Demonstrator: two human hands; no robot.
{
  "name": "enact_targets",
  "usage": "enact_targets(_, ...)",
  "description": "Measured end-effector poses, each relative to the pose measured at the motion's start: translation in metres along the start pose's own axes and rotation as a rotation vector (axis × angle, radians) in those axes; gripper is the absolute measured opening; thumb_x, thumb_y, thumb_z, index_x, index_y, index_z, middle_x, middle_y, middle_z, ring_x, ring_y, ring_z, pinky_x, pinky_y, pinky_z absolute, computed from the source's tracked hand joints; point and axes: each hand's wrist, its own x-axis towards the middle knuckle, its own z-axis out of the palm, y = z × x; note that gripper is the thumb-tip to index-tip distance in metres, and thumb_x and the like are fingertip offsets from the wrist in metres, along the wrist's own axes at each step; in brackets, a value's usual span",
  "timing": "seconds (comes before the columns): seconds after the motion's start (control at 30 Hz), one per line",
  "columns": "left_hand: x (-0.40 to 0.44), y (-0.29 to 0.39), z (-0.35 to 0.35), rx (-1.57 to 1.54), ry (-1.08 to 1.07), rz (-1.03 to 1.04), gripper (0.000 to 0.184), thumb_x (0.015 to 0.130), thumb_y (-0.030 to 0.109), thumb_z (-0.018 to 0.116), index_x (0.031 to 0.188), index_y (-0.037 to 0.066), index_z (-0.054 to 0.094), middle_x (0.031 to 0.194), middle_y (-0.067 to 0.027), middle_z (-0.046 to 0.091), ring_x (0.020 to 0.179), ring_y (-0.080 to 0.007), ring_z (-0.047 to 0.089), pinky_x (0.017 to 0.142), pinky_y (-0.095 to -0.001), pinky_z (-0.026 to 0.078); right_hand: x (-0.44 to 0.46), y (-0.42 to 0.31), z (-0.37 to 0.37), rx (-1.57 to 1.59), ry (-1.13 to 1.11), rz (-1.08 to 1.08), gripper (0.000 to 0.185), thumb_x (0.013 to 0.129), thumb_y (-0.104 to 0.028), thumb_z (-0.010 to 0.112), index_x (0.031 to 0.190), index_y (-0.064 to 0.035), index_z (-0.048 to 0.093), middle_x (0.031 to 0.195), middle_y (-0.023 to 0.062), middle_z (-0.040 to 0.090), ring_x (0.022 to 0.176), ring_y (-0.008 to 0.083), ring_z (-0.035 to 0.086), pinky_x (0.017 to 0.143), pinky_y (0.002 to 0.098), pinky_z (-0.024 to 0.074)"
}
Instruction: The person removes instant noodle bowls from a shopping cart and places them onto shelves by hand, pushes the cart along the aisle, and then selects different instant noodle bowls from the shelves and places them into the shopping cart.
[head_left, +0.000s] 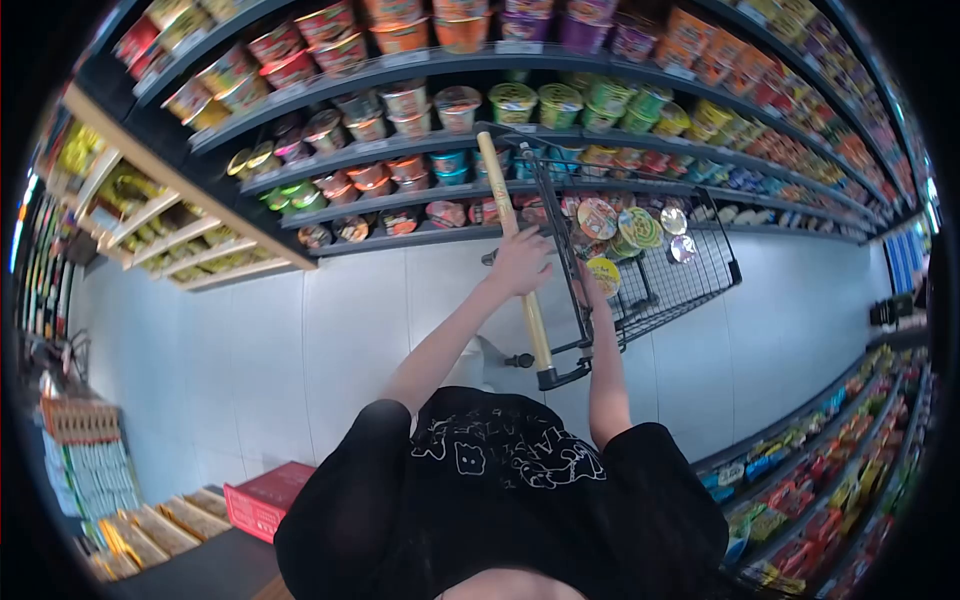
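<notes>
My left hand point(522, 262) lies across the pale yellow handle point(533, 325) of a black wire shopping cart point(690, 285), its fingers apart. Reaching over the cart's near edge, my right hand point(592, 287) is closed on a cup with a yellow lid point(604, 274); its fingertips are partly hidden. Farther into the basket are a cup with a red and white lid point(597, 218), one with a green patterned lid point(640, 228) and two smaller ones with silvery lids point(674, 220).
Shelves point(340, 150) of colourful cups run along the far side of the aisle. Packets fill another shelf point(820, 480) at the lower right. A red box point(268, 497) stands at the lower left, by a dark counter. Pale tiled floor point(350, 340) lies around the cart.
</notes>
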Motion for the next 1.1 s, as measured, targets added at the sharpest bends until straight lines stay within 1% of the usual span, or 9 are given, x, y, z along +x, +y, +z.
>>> enact_targets(0.03, 0.014, 0.013, 0.002, -0.015, -0.205, 0.003, 0.028, 0.068, 0.025, 0.055, 0.09, 0.008, 0.057, 0.097, -0.0082, 0.054, 0.1, -0.0231, 0.048, 0.1, -0.0406, 0.019, 0.001, 0.016, -0.009, 0.001, 0.025, 0.018, 0.056, 0.068, 0.008, 0.047, 0.121, -0.0027, 0.034, 0.112, 0.011, 0.047, 0.104, 0.02, 0.045, 0.087, 0.0292, 0.0359)
enact_targets(0.1, 0.038, 0.027, 0.015, -0.026, -0.43, 0.032, 0.028, 0.069, 0.026, 0.054, 0.09, 0.008, 0.058, 0.098, -0.0093, 0.053, 0.095, -0.0234, 0.052, 0.098, -0.0403, 0.023, 0.002, 0.047, -0.027, 0.89, 0.037, 0.303, 0.057, 0.069, 0.011, 0.045, 0.122, -0.0034, 0.033, 0.113, 0.0087, 0.046, 0.102, 0.0192, 0.046, 0.087, 0.0291, 0.0362)
enact_targets(0.13, 0.052, 0.031, 0.026, -0.098, -0.41, 0.055, 0.027, 0.069, 0.025, 0.055, 0.09, 0.007, 0.058, 0.098, -0.0094, 0.054, 0.089, -0.0241, 0.054, 0.095, -0.0391, 0.027, -0.003, 0.052, -0.044, 0.681, -0.028, 0.092, 0.055, 0.073, 0.009, 0.045, 0.124, -0.0044, 0.031, 0.112, 0.0064, 0.046, 0.1, 0.0165, 0.045, 0.084, 0.0286, 0.038)
enact_targets(0.3, 0.131, 0.036, 0.079, -0.288, -0.341, 0.076, 0.024, 0.07, 0.023, 0.056, 0.085, 0.004, 0.059, 0.099, -0.0096, 0.052, 0.09, -0.0263, 0.053, 0.085, -0.0369, 0.037, -0.017, 0.064, -0.113, 0.72, -0.035, 0.183, 0.051, 0.08, -0.002, 0.05, 0.126, -0.0049, 0.029, 0.108, 0.0037, 0.046, 0.092, 0.012, 0.046, 0.079, 0.0245, 0.0415)
enact_targets(0.4, 0.169, 0.046, 0.114, -0.256, -0.112, 0.364, 0.021, 0.068, 0.019, 0.056, 0.081, 0.003, 0.056, 0.095, -0.0097, 0.05, 0.094, -0.0276, 0.048, 0.083, -0.0379, 0.037, -0.012, 0.098, -0.146, 0.88, -0.067, 0.381, 0.052, 0.079, -0.005, 0.051, 0.126, -0.0065, 0.028, 0.105, 0.0029, 0.047, 0.087, 0.0119, 0.048, 0.078, 0.0238, 0.0416)
enact_targets(0.5, 0.189, 0.081, 0.125, -0.238, 0.018, 0.349, 0.02, 0.066, 0.017, 0.056, 0.077, 0.002, 0.052, 0.092, -0.0092, 0.049, 0.095, -0.0284, 0.045, 0.082, -0.0382, 0.037, -0.019, 0.103, -0.184, 0.701, -0.122, 0.409, 0.067, 0.073, 0.003, 0.049, 0.131, -0.007, 0.019, 0.126, 0.0061, 0.032, 0.113, 0.0162, 0.035, 0.089, 0.0309, 0.0378)
enact_targets(0.83, 0.246, 0.164, 0.183, -0.453, -0.32, 0.141, 0.026, 0.067, 0.015, 0.053, 0.088, 0.003, 0.044, 0.094, -0.0123, 0.049, 0.084, -0.029, 0.052, 0.076, -0.0388, 0.04, -0.024, 0.125, -0.297, 0.738, -0.191, 0.575, 0.074, 0.061, 0.002, 0.065, 0.126, -0.0083, 0.031, 0.108, -0.0001, 0.048, 0.096, 0.0097, 0.047, 0.082, 0.0229, 0.0391)
enact_targets(0.87, 0.252, 0.173, 0.186, -0.467, -0.348, 0.132, 0.026, 0.067, 0.015, 0.053, 0.088, 0.003, 0.044, 0.095, -0.0124, 0.049, 0.082, -0.0287, 0.053, 0.074, -0.0384, 0.041, -0.029, 0.121, -0.307, 0.651, -0.14, 0.494, 0.055, 0.069, -0.011, 0.062, 0.119, -0.0077, 0.04, 0.1, 0.002, 0.052, 0.091, 0.0101, 0.049, 0.078, 0.0222, 0.0397)
enact_targets(1.1, 0.287, 0.224, 0.231, -0.411, -0.311, 0.224, 0.022, 0.067, 0.016, 0.054, 0.084, 0.002, 0.051, 0.099, -0.0137, 0.05, 0.072, -0.0266, 0.057, 0.066, -0.0376, 0.044, -0.021, 0.181, -0.383, 0.424, -0.021, 0.746, 0.048, 0.07, -0.018, 0.06, 0.114, -0.0072, 0.044, 0.097, 0.0029, 0.054, 0.087, 0.0106, 0.05, 0.076, 0.0226, 0.0401)
